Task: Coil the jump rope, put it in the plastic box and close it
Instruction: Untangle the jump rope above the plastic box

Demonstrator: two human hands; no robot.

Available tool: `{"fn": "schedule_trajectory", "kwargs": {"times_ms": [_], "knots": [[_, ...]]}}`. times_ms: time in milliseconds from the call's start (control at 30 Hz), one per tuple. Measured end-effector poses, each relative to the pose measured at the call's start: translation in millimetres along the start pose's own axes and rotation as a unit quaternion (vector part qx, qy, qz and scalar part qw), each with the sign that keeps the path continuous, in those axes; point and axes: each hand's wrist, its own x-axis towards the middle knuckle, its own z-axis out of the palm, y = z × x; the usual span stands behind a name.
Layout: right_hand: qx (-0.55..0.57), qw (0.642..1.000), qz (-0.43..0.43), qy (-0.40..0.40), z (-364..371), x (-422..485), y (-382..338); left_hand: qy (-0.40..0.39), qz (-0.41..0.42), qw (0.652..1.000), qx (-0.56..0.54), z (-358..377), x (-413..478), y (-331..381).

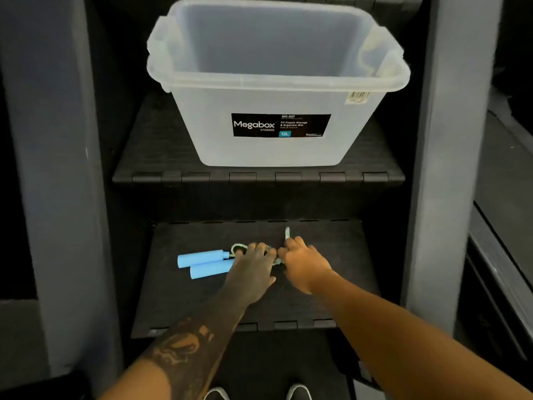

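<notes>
Lower shelf, left to right.

1. Handles: two, pale blue, cylindrical, matte foam-like surface. They lie side by side and touching on the lower shelf, butt ends pointing left.
2. Jump rope: thin braided cord, greenish-grey. One small loop shows just right of the handles. The rest is bunched under both hands.
3. Left hand: palm down on the bunched cord, fingers together and bent over it, gripping the bundle against the shelf. The forearm carries a dark tattoo.
4. Right hand: touching the left hand at the knuckles, fingers curled inward and pinching the cord. A short rope end sticks out beyond the fingertips, toward the back of the shelf.
5. Lower shelf: black, flat, finely textured, with a notched front edge.

Upper shelf: same black notched make.

6. Plastic box: translucent, frosted, rectangular with tapered walls, a rolled rim and clip handles at both ends. It stands open, with no lid on it. The front wall carries a black "Megabox" label, and there is a barcode sticker under the right rim.
</notes>
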Motion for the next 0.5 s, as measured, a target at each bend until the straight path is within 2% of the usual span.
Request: {"fn": "schedule_trajectory", "kwargs": {"times_ms": [167,400,500], "knots": [[0.000,1.000,0.023,0.018,8,10,-3,0.005,-0.028,1.000,-0.007,11,10,-3],[-0.009,1.000,0.022,0.018,7,11,-4,0.019,-0.015,1.000,0.008,10,8,-5],[0.013,1.000,0.005,0.017,-7,5,-6,0.040,-0.005,0.998,-0.055,-3,-2,-8]]}}
